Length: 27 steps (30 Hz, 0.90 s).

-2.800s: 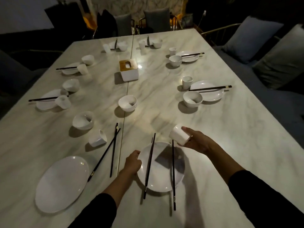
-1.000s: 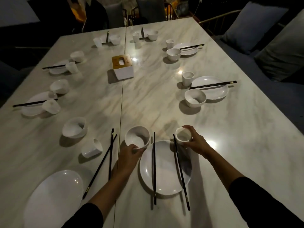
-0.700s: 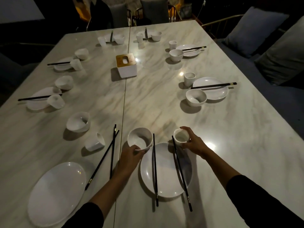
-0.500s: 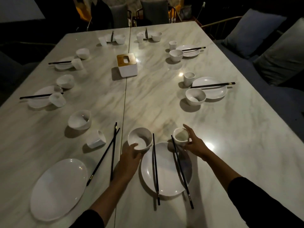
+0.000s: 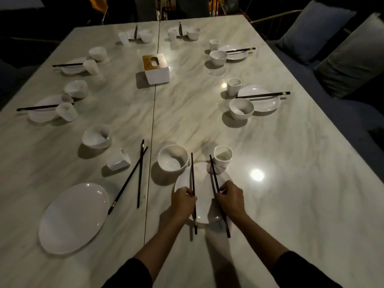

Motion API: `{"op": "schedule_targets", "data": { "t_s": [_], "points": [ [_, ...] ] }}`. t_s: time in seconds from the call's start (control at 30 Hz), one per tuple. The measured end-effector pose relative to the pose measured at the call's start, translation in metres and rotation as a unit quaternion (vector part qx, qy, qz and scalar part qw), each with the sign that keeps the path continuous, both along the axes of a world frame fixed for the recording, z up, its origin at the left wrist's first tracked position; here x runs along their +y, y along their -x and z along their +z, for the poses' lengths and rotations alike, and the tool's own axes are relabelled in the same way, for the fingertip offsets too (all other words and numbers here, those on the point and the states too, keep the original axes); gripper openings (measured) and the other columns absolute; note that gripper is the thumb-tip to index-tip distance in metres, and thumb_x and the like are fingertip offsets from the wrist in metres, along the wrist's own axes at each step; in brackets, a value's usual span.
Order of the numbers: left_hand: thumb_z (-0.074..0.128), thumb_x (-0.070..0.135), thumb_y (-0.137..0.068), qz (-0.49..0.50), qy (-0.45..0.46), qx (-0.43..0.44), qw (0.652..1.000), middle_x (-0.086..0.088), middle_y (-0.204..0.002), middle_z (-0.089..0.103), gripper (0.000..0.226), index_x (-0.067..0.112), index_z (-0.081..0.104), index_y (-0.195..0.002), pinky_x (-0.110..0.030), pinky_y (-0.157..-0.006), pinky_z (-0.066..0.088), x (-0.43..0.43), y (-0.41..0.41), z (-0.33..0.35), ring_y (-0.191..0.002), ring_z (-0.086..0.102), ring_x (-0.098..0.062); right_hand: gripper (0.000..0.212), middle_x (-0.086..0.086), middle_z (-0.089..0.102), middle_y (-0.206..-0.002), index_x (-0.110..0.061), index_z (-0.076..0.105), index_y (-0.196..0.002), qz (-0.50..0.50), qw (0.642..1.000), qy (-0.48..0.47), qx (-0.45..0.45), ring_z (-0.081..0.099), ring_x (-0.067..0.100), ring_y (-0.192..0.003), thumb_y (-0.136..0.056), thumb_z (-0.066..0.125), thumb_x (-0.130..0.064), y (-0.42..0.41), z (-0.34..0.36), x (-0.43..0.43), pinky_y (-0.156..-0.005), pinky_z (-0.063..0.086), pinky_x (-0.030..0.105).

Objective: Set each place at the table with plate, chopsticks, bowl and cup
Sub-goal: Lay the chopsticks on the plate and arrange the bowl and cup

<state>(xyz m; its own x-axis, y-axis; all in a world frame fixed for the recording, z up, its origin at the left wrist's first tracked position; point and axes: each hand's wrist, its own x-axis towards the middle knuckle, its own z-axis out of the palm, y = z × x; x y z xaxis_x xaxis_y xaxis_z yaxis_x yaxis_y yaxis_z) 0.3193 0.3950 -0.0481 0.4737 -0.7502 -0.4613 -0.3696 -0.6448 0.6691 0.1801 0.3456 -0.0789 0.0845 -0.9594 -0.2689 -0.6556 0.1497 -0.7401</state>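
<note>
A white plate [image 5: 202, 179] lies in front of me on the marble table [image 5: 291, 183]. Two black chopsticks rest apart across it. My left hand [image 5: 182, 201] pinches the left chopstick [image 5: 192, 169]. My right hand [image 5: 230, 199] pinches the right chopstick [image 5: 213, 169]. A white bowl [image 5: 172, 157] stands at the plate's far left, a white cup [image 5: 222, 156] at its far right, both free of my hands. To the left lie a bare plate [image 5: 73, 217], a crossed chopstick pair [image 5: 135, 177], a cup on its side [image 5: 118, 160] and a bowl [image 5: 96, 136].
Set places with plate, bowl, cup and chopsticks line the right side [image 5: 258, 97], the left side [image 5: 44, 109] and the far end. A white tissue box [image 5: 156, 69] stands mid-table. Cushions [image 5: 349, 57] lie on a bench at the right.
My left hand let go of the bowl and my right hand let go of the cup; both drew back to the plate and took hold of one chopstick each.
</note>
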Motion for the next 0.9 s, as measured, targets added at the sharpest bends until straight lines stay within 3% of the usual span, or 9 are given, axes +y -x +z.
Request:
{"op": "schedule_targets", "data": {
  "t_s": [0.13,0.3,0.4,0.57,0.67,0.9],
  "points": [
    [0.070,0.012,-0.084,-0.012,-0.058,0.066,0.996,-0.015,-0.085,0.069,0.016,0.003,0.065,-0.096,-0.030,-0.060,0.059,0.003,0.004,0.003,-0.063,0.067,-0.020,0.022,-0.004,0.058,-0.081,-0.022,0.053,-0.080,0.002,0.999,-0.037,-0.018,0.062,0.008,-0.071,-0.081,0.072,-0.012,-0.008,0.002,-0.005,-0.055,0.046,0.013],
    [0.071,0.010,-0.082,-0.014,-0.078,0.116,0.990,-0.009,-0.077,0.069,0.014,0.008,0.064,-0.094,-0.026,-0.060,0.060,0.007,0.009,0.005,-0.061,0.070,-0.018,0.016,0.002,0.067,-0.080,-0.021,0.057,-0.081,0.001,0.996,-0.076,-0.041,0.069,0.009,-0.064,-0.083,0.072,-0.014,-0.010,0.002,-0.001,-0.053,0.055,0.018],
    [0.071,0.007,-0.082,-0.001,-0.076,0.132,0.988,-0.010,-0.072,0.067,0.015,0.005,0.066,-0.096,-0.023,-0.050,0.056,0.003,0.008,0.009,-0.056,0.067,-0.018,0.008,0.006,0.070,-0.087,-0.015,0.064,-0.090,0.025,0.995,-0.081,-0.042,0.070,0.012,-0.071,-0.085,0.070,-0.015,-0.007,0.003,0.000,-0.064,0.058,0.022],
    [0.068,0.005,-0.084,-0.006,-0.074,0.123,0.990,-0.009,-0.067,0.064,0.013,0.003,0.068,-0.097,-0.014,-0.034,0.042,-0.003,0.012,0.015,-0.041,0.061,-0.013,0.016,0.008,0.071,-0.097,-0.008,0.070,-0.101,0.056,0.996,-0.071,-0.024,0.065,0.011,-0.077,-0.087,0.068,-0.015,-0.007,0.003,-0.001,-0.065,0.048,0.012],
    [0.064,0.002,-0.085,0.000,-0.077,0.130,0.989,-0.013,-0.074,0.065,0.014,0.002,0.068,-0.099,-0.015,-0.032,0.041,-0.004,0.014,0.016,-0.047,0.062,-0.017,0.019,0.011,0.071,-0.098,-0.007,0.070,-0.104,0.068,0.995,-0.070,-0.017,0.065,0.013,-0.079,-0.087,0.068,-0.015,-0.008,0.003,0.000,-0.071,0.050,0.017],
    [0.062,0.000,-0.087,0.016,-0.084,0.159,0.984,-0.021,-0.100,0.068,0.013,0.003,0.066,-0.099,-0.017,-0.038,0.048,-0.005,0.017,0.017,-0.070,0.067,-0.027,0.019,0.010,0.072,-0.097,-0.008,0.070,-0.104,0.074,0.995,-0.061,-0.006,0.061,0.007,-0.071,-0.086,0.068,-0.015,-0.007,0.002,-0.001,-0.058,0.043,0.008]
  ]
}}
